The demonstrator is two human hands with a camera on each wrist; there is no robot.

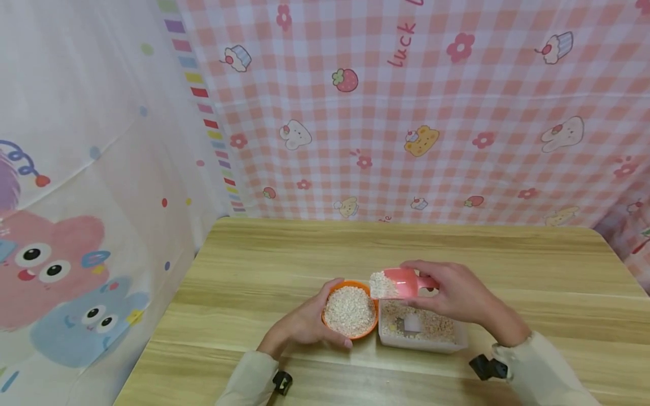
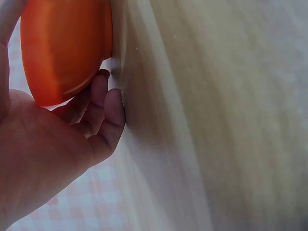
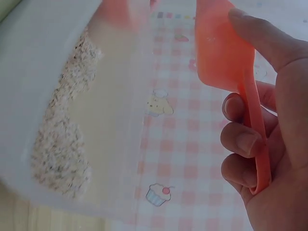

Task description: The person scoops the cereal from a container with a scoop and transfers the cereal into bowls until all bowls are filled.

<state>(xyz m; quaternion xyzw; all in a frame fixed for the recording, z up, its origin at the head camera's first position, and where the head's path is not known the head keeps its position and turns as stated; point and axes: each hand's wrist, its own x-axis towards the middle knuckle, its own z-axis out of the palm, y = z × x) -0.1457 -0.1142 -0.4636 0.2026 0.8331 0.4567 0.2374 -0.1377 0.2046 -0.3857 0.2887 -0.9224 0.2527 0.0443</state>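
My left hand [image 1: 310,320] holds an orange bowl [image 2: 67,48] on the table, thumb on the near side and fingers round the far side. Pale flakes like oats [image 1: 349,311] are heaped in that bowl. With curled fingers my right hand [image 1: 459,290] grips the handle of a pink scoop [image 1: 403,282]. Flakes fill the scoop's front end, which points left at the bowl's right rim. Beneath the scoop stands a translucent white tub [image 1: 421,343] with more flakes along its inside; part of its far edge is hidden by the scoop and hand.
The wooden table [image 1: 269,254] ends at a pink checked cloth [image 1: 315,169] hanging behind it. A white printed cloth [image 1: 152,141] hangs on the left. Bowl and tub stand side by side, almost edge to edge.
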